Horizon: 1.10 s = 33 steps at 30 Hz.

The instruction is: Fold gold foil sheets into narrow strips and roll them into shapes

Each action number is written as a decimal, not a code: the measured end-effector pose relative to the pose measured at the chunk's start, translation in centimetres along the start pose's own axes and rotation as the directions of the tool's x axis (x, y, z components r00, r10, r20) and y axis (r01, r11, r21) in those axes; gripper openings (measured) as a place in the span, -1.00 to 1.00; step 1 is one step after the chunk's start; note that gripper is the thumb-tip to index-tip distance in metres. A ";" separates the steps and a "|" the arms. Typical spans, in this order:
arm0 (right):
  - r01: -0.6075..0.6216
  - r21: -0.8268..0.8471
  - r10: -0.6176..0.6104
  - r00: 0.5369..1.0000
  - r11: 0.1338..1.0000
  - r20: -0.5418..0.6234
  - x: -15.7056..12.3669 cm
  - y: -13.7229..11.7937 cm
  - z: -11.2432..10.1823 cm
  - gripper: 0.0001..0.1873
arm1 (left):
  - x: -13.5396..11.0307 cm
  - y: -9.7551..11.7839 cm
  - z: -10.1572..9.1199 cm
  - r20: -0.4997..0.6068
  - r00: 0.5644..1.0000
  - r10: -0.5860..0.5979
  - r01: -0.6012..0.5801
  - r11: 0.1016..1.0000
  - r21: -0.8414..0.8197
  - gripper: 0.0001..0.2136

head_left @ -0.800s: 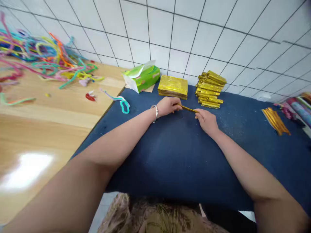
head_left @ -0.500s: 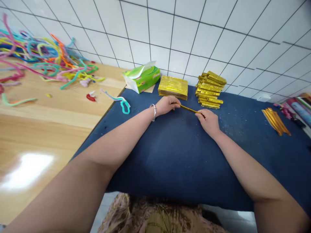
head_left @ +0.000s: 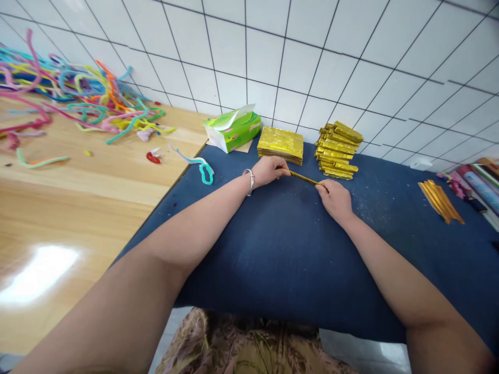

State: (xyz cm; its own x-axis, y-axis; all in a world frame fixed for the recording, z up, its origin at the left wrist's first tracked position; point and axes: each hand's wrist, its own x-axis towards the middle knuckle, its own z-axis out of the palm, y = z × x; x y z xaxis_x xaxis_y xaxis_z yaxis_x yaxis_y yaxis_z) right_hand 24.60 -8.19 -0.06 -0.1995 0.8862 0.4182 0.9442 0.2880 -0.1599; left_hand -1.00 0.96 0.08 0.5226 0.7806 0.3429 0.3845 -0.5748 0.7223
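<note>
Between my two hands stretches a narrow strip of folded gold foil paper, held just above the dark blue table cover. My left hand, with a silver bangle at the wrist, pinches its left end. The right end is pinched by my right hand. Just behind my left hand lies a neat stack of flat gold foil sheets. Beyond my right hand is a pile of folded gold strips, layered crosswise.
A green tissue pack stands by the tiled wall. Tangled colourful pipe cleaners cover the back of the wooden table at left. A teal pipe-cleaner loop lies near the cover's left edge. Several orange-gold strips lie at right.
My view has shifted slightly, so everything sits a little lower in the picture. Both hands keep their pinch on the gold strip, almost unmoved.
</note>
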 end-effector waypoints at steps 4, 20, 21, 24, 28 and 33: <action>-0.008 -0.016 0.008 1.000 1.000 0.006 0.0 -0.1 -0.1 -0.68 | 0.1 0.1 -0.3 -0.029 0.998 0.049 -0.048 0.998 0.045 -0.89; 0.347 -0.011 -0.346 0.938 0.938 0.032 -0.3 -1.2 -1.0 -0.59 | -0.1 -0.1 0.1 0.022 0.995 -0.094 0.091 0.852 -0.515 -0.90; 0.354 -0.001 -0.354 0.935 0.935 0.027 -0.3 -1.3 -1.0 -0.59 | -0.1 -0.1 0.1 0.032 0.996 -0.085 0.089 0.840 -0.536 -0.89; 0.363 0.027 -0.363 0.931 0.932 0.032 -0.3 -1.5 -1.0 -0.58 | -0.1 0.0 0.1 0.038 0.998 -0.049 0.062 0.820 -0.569 -0.87; 0.365 0.054 -0.367 0.928 0.930 0.058 -0.4 -1.7 -1.0 -0.57 | -0.2 0.5 0.1 0.024 0.999 -0.027 0.035 0.842 -0.539 -0.84; 0.339 0.111 -0.346 0.937 0.934 0.047 -0.4 -1.7 -0.9 -0.56 | -0.2 0.8 -0.2 0.013 1.000 -0.025 0.028 0.853 -0.522 -0.82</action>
State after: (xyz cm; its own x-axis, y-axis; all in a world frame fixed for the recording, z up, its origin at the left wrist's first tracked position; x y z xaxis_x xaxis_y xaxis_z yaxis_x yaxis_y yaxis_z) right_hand 23.34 -9.34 0.89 -0.5260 0.7477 0.4053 0.7850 0.6102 -0.1071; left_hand -0.93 0.39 0.67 0.5224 0.7915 0.3172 -0.0547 -0.3402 0.9388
